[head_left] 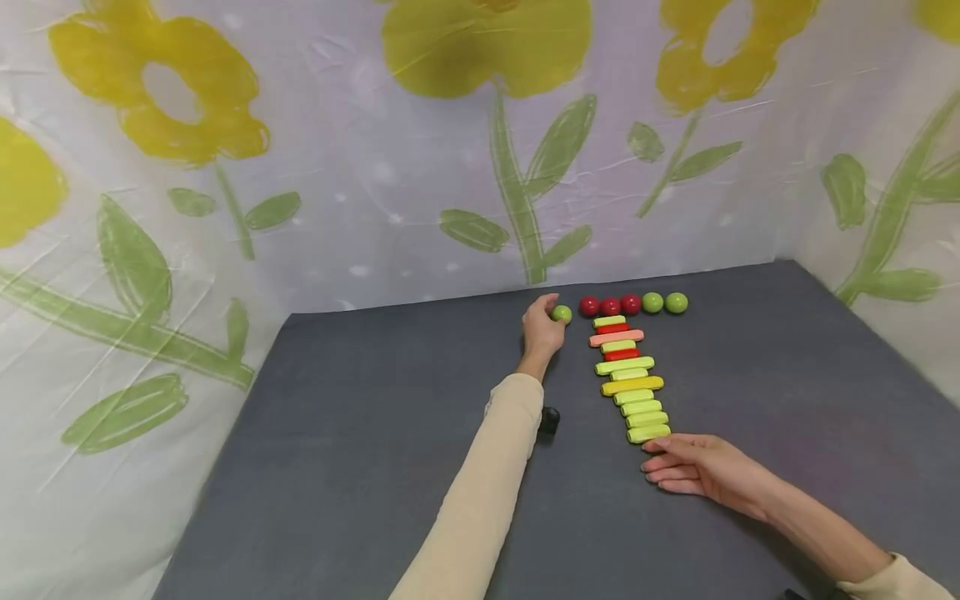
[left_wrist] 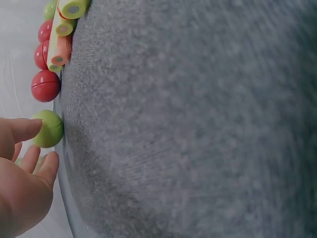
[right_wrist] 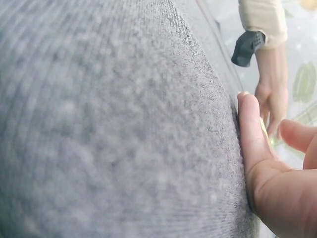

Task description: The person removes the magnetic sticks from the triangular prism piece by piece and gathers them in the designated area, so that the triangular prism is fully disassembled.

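At the back of the dark table my left hand (head_left: 542, 329) grips a glossy green ball (head_left: 561, 314) with thumb and fingers. In the left wrist view the thumb lies against this ball (left_wrist: 49, 130), and the other fingers curl beneath it. To its right, a row of red balls (head_left: 610, 307) and two green balls (head_left: 664, 302) stands side by side. A column of short rods (head_left: 628, 363), yellow-green, red, pink and yellow, runs from that row toward the front. My right hand (head_left: 701, 468) rests with relaxed fingers beside the nearest yellow-green rod (head_left: 648, 433); the thumb is close to its end.
Dark grey cloth covers the table (head_left: 360, 467). A curtain (head_left: 360, 192) with painted yellow flowers closes off the back and sides. A black wrist device (head_left: 550, 421) shows beside the left sleeve (head_left: 480, 483).
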The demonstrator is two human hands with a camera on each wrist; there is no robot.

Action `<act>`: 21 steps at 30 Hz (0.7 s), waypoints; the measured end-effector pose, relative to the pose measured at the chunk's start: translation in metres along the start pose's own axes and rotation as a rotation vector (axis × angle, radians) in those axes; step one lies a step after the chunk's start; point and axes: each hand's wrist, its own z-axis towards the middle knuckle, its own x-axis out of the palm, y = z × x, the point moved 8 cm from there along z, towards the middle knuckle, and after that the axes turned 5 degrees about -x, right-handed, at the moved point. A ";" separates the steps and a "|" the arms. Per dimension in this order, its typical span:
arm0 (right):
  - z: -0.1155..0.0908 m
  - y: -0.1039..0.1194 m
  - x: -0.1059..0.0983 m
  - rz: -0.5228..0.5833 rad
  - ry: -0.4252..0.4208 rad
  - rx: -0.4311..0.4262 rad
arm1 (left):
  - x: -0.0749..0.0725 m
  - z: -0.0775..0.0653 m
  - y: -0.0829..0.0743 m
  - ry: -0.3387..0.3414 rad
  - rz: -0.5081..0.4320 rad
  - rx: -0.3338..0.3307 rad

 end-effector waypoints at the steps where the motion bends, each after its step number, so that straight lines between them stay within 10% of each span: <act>1: 0.000 0.000 0.001 -0.001 0.004 -0.005 | 0.001 0.000 0.000 0.002 0.002 -0.004; 21: 0.000 0.000 0.000 0.019 0.019 -0.020 | 0.005 0.002 0.004 0.090 -0.022 0.003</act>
